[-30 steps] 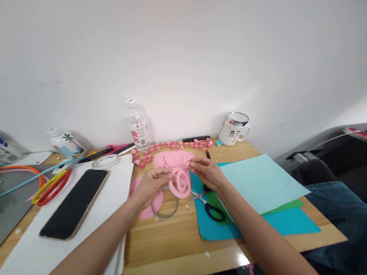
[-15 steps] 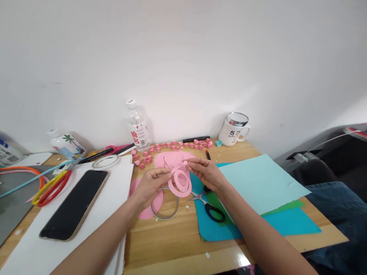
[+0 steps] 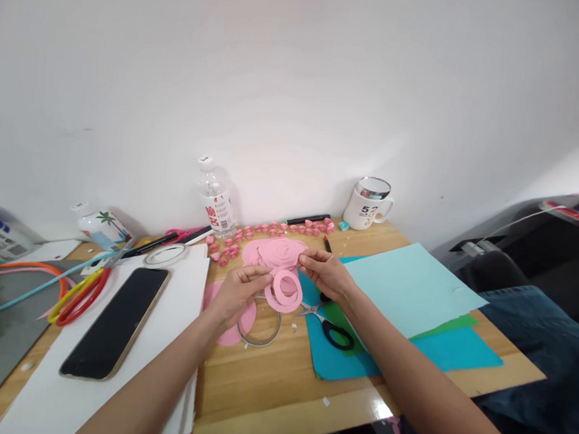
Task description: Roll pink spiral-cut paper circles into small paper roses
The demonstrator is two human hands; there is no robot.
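A pink paper spiral [image 3: 295, 303] hangs from my left hand [image 3: 238, 293], pinched at its left edge between thumb and fingers. My right hand [image 3: 328, 272] is closed too, its fingertips pressed together on pink paper at the spiral's upper end; where that piece stops and the pile behind begins is hard to tell. Behind both hands lies a heap of pink paper spirals [image 3: 267, 247]. Below my left hand are a pink paper disc [image 3: 231, 335] and a roll of narrow tape [image 3: 261, 344]. Scissors [image 3: 337, 336] with black handles lie partly open beside my right wrist.
Small rolled pink paper roses [image 3: 273, 229] line the wall, between a water bottle [image 3: 217, 202] and a white mug [image 3: 364, 209]. Blue and green sheets [image 3: 418, 292] lie right. A phone [image 3: 116, 324] rests on white paper [image 3: 176, 341] at left, near red-and-yellow-handled scissors [image 3: 83, 295].
My right hand has moved slightly right and away from my left hand, drawing the pink paper's upper part apart. The left hand keeps its pinch on the spiral.
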